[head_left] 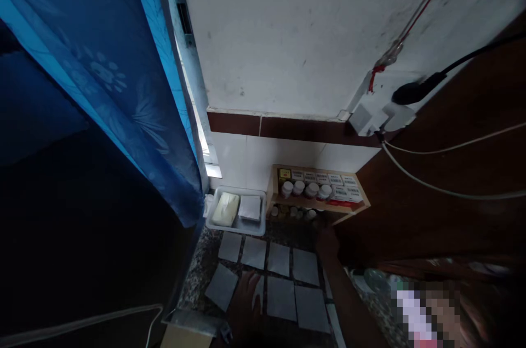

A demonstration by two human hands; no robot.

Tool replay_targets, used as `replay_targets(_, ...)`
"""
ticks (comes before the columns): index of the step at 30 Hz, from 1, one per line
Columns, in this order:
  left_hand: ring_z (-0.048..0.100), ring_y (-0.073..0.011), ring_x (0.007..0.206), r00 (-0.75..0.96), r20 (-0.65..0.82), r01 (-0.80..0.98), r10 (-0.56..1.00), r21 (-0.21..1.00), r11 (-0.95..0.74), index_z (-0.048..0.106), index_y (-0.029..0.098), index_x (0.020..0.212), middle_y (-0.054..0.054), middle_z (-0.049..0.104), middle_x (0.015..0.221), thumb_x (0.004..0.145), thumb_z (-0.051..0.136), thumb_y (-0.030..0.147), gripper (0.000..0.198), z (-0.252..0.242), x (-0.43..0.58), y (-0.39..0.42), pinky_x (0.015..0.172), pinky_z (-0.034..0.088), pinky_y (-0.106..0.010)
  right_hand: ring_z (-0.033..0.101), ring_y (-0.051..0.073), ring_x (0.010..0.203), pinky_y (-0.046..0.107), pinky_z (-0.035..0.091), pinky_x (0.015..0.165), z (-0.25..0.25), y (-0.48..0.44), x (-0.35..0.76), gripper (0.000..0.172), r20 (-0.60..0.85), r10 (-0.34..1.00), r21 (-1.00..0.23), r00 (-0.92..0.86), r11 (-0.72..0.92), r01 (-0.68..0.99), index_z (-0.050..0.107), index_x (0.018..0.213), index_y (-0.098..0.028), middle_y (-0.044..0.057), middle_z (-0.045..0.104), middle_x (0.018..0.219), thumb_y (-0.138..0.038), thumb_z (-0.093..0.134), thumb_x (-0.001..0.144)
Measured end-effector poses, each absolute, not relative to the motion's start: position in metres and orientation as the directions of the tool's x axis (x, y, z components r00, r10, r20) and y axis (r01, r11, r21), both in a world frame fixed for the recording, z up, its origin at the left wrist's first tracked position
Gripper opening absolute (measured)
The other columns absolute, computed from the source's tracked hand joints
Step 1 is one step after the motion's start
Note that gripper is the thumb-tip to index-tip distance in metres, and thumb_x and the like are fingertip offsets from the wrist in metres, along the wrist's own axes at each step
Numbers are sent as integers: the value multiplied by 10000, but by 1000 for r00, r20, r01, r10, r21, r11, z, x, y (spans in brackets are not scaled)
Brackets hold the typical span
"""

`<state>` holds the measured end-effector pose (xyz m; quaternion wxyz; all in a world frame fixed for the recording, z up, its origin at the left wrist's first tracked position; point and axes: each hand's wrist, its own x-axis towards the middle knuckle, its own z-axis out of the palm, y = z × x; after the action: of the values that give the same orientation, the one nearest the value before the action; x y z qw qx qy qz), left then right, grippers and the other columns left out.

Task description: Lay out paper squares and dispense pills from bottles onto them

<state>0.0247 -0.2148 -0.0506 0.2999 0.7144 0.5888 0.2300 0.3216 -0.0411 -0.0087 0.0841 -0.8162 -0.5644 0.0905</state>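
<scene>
Rows of white paper squares lie spread on a dark speckled counter. My left hand rests over one of the squares in the front row, its fingers stretched out and holding nothing that I can see. Further off, my right hand reaches to the lower level of a small wooden rack; its fingers are lost in shadow. White-capped bottles and small white boxes fill the rack's upper shelf. Several more small bottles stand on the lower level, near my right hand.
Left of the rack, a clear plastic tray holds a yellowish packet and a white stack. A blue curtain hangs at the left. A socket block with cables sits on the wall. Part of the lower right is pixelated.
</scene>
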Motion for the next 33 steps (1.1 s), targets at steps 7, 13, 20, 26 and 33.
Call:
replay_targets(7, 357, -266, 1280, 167, -20, 580, 986, 811, -81, 360, 180, 1337, -122, 431, 1363, 734, 516, 196, 624, -39, 33, -202, 1061, 302, -485, 608, 177, 819, 235, 373, 640, 14, -116, 242, 278, -113, 994, -333, -7, -32, 942, 590, 905, -209, 47, 653, 855, -435, 442, 841)
replay_targets(13, 493, -257, 1127, 78, -88, 404, 993, 913, 49, 478, 167, 1208, -121, 536, 1232, 694, 577, 241, 529, -18, 49, -183, 966, 389, -429, 593, 135, 593, 220, 273, 508, 24, -173, 174, 314, -76, 995, -428, -72, 33, 903, 547, 743, -215, 2, 634, 638, -492, 434, 835)
replay_targets(20, 550, -166, 700, 182, -221, 220, 958, 959, 179, 579, 154, 721, -35, 629, 736, 732, 536, 280, 133, -20, 47, -188, 658, 439, -274, 614, 158, 739, 223, 379, 626, 14, -196, 160, 257, -79, 978, -572, -192, 113, 812, 583, 863, -202, 44, 663, 795, -409, 431, 854)
replay_targets(26, 555, -185, 808, 241, -206, 234, 948, 961, 149, 595, 161, 851, -38, 640, 869, 685, 616, 274, 201, -27, 33, -189, 747, 430, -293, 584, 195, 918, 270, 423, 738, 23, -192, 166, 344, -87, 934, -566, -346, 239, 789, 546, 1115, -208, 76, 637, 1007, -354, 473, 812)
replay_targets(33, 547, -176, 799, 168, -194, 241, 966, 959, 151, 565, 172, 841, -24, 631, 856, 691, 589, 244, 168, -24, 34, -185, 727, 417, -270, 599, 184, 881, 245, 408, 710, 38, -178, 156, 226, -159, 928, -474, -337, 227, 851, 583, 967, -208, 67, 656, 940, -329, 464, 817)
